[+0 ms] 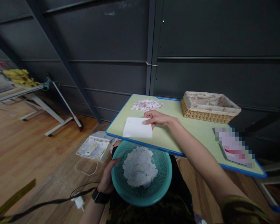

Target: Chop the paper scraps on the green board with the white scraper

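My left hand [107, 179] grips the left rim of a teal plastic basket [163, 183] held below the table's front edge; a heap of torn white paper scraps [140, 168] lies inside it. My right hand [157, 119] reaches over the table and pinches the right upper corner of a white sheet of paper [136, 127] lying flat on the green table top [196, 130]. A black watch sits on my left wrist.
A pile of pink and white paper bits [146, 105] lies at the table's far edge. A wicker tray [208, 107] stands at the back right, a blurred card [234, 147] at the right. An open white box [93, 148] and cables lie on the wooden floor.
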Tool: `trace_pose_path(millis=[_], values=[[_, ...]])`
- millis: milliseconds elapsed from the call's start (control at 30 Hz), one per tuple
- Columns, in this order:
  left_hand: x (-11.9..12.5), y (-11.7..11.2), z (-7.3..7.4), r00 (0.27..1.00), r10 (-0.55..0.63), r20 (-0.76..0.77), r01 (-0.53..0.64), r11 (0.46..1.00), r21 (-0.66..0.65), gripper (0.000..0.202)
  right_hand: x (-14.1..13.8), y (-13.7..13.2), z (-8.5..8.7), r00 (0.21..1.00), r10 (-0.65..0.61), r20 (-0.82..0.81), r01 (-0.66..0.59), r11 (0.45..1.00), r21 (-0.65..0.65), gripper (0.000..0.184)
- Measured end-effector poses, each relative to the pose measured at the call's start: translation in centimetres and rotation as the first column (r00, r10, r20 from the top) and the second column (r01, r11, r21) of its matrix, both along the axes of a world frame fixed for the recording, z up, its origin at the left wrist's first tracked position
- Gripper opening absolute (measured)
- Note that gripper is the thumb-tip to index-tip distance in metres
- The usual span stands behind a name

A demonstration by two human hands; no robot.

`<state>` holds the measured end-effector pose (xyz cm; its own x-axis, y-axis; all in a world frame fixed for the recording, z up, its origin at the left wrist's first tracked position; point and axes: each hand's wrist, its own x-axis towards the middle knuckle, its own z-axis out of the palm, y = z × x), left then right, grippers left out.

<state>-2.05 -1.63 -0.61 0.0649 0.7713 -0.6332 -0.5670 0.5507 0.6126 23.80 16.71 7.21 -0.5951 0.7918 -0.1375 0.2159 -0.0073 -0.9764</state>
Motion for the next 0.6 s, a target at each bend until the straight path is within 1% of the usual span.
trace_pose_path(millis=[33,67,100,133,167,200,233,267,367,433,533,600], values=[[0.0,0.0,0.2,1.000,0.003,-0.002,-0.003,1.000,0.000,0.038,0.6,0.5,0.2,0.989,-0.136,-0.050,0.139,0.989,0.056,0.035],[0.1,0.1,0.4,1.000,0.010,-0.004,-0.010,1.000,0.001,0.043,1.2,1.0,0.4,0.955,-0.278,-0.099,0.288,0.952,0.104,0.032],[0.1,0.1,0.6,1.000,0.022,-0.004,-0.022,1.000,0.001,0.047,1.9,1.5,0.6,0.902,-0.408,-0.137,0.426,0.893,0.144,0.029],[0.1,0.2,0.7,0.999,0.034,-0.003,-0.034,0.999,0.002,0.052,2.7,2.0,0.8,0.845,-0.513,-0.152,0.534,0.828,0.174,0.026],[0.1,0.3,0.9,0.999,0.045,-0.005,-0.045,0.999,0.008,0.054,3.5,2.4,0.9,0.790,-0.594,-0.151,0.613,0.765,0.197,0.025],[0.1,0.3,1.0,0.999,0.052,-0.011,-0.052,0.999,0.015,0.054,4.2,2.7,0.9,0.750,-0.646,-0.138,0.660,0.720,0.214,0.024],[0.0,0.4,1.1,0.999,0.049,-0.021,-0.048,0.999,0.019,0.051,4.9,2.9,1.0,0.725,-0.679,-0.120,0.686,0.693,0.222,0.023],[-0.1,0.4,1.2,0.999,0.040,-0.035,-0.039,0.999,0.022,0.046,5.5,3.0,1.0,0.716,-0.691,-0.098,0.693,0.686,0.222,0.022],[-0.3,0.3,1.3,0.997,0.016,-0.076,-0.015,1.000,0.015,0.032,6.5,2.9,0.9,0.744,-0.668,-0.017,0.655,0.724,0.216,0.017],[-0.3,0.3,1.3,0.997,0.018,-0.075,-0.018,1.000,0.007,0.029,6.7,2.8,0.8,0.757,-0.652,0.042,0.625,0.741,0.245,0.014],[-0.3,0.3,1.3,0.998,0.023,-0.063,-0.022,1.000,0.014,0.031,6.6,2.7,0.6,0.758,-0.641,0.124,0.583,0.750,0.314,0.011],[-0.4,0.3,1.2,0.997,0.014,-0.072,-0.013,1.000,0.019,0.031,6.4,2.7,0.6,0.772,-0.614,0.166,0.544,0.773,0.327,0.011]])
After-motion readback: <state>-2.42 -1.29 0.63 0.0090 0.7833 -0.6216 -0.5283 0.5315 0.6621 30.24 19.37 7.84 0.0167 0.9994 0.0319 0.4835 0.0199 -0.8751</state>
